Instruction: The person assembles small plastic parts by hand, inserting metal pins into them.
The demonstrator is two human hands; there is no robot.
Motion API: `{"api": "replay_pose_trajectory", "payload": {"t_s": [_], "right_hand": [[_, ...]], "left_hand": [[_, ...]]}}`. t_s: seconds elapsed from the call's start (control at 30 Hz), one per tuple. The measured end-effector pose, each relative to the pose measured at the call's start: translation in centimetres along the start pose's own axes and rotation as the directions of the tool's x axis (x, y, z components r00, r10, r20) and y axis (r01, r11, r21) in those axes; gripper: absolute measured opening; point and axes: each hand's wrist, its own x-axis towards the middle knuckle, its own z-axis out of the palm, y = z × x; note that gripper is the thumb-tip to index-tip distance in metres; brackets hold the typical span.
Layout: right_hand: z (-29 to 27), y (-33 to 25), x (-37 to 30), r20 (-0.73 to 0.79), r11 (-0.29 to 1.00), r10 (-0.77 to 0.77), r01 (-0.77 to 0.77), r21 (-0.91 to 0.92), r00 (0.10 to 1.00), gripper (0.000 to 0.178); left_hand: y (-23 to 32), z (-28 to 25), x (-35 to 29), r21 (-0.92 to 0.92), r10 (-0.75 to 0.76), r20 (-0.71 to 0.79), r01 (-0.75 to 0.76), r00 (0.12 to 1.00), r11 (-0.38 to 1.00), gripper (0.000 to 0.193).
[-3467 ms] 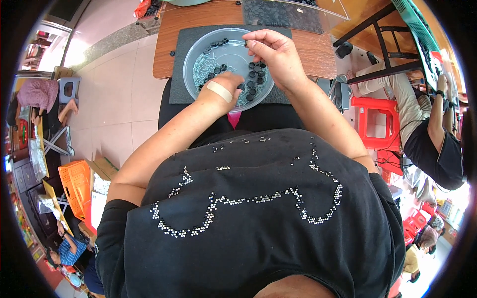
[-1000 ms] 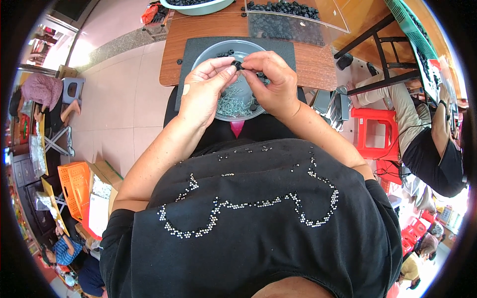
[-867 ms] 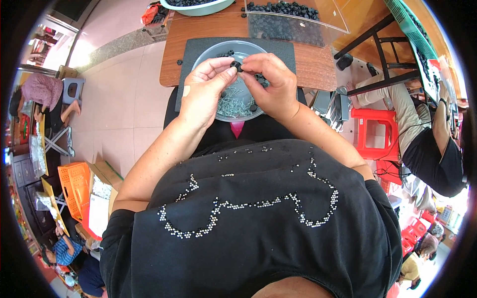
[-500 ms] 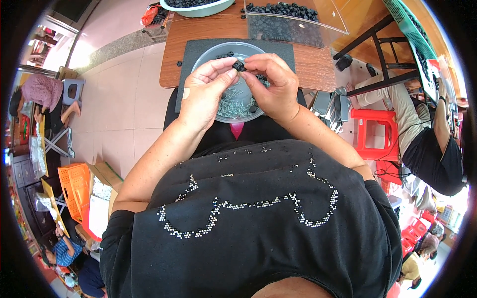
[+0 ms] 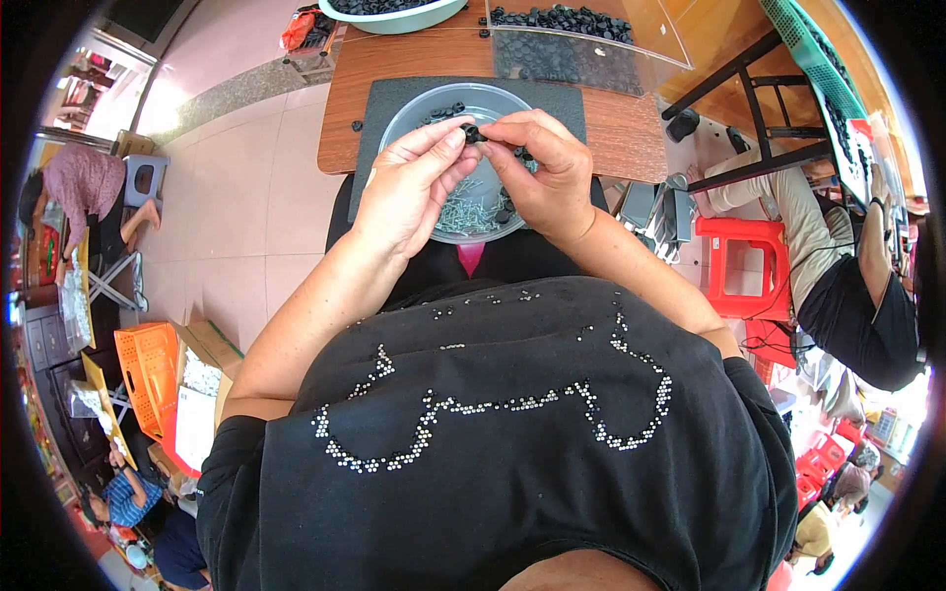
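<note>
A small black round part (image 5: 471,131) is pinched between the fingertips of both hands, just above the far rim of a shallow clear bowl (image 5: 399,120). The left hand (image 5: 409,187) is held with thumb and forefinger pressed together on the part's left side, the other fingers loosely curled beneath. The right hand (image 5: 545,167) is closed on it from the right, thumb and first fingers drawn together at the same spot, so the two hands meet fingertip to fingertip over the bowl.

The bowl is set on a dark grey mat (image 5: 374,128) on a wooden table (image 5: 340,118) and is partly covered by the hands. In it a heap of small silvery metal pieces (image 5: 471,212), perhaps screws, is seen, with a few more black parts (image 5: 445,110) scattered toward the far side. Whether a metal piece is already seated in the pinched part cannot be told; the fingers hide it.

Farther off, a clear flat tray (image 5: 572,44) with many black parts is laid on the table, and the edge of a pale green basin (image 5: 394,15) with more of them shows at the far left. One stray black part (image 5: 357,125) lies on the wood beside the mat.

Judged from this, one part is in hand and the work is far from finished: a large supply of metal pieces and black parts remains. No finished pile can be clearly made out.

At the right, a seated person (image 5: 847,286) beside a red stool (image 5: 734,266) is occupied at another table.
</note>
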Motion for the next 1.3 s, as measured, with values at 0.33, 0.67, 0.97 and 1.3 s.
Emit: {"api": "replay_pose_trajectory", "payload": {"t_s": [0.33, 0.67, 0.97, 1.3], "right_hand": [[0.0, -0.1, 0.2, 0.015, 0.999, -0.035, 0.035, 0.008, 0.999, 0.017], [0.1, 0.4, 0.2, 0.091, 0.951, 0.206, -0.221, 0.214, 0.974, 0.011], [0.7, 0.7, -0.5, 0.211, 0.719, 0.328, -0.388, 0.577, 0.921, 0.021], [0.9, 0.7, -0.7, 0.305, 0.633, 0.392, -0.495, 0.596, 0.868, 0.021]], "left_hand": [[-0.1, 0.5, -0.4, 0.164, 0.061, -0.050, -0.052, 0.997, 0.985, 0.026], [-0.4, -0.3, -0.4, 0.531, 0.313, 0.125, -0.330, 0.942, 0.780, 0.026], [-0.9, -0.6, -0.8, 0.677, 0.316, 0.154, -0.333, 0.936, 0.656, 0.024], [-1.7, 0.8, -1.5, 0.358, 0.271, 0.025, -0.262, 0.962, 0.896, 0.025]]}}
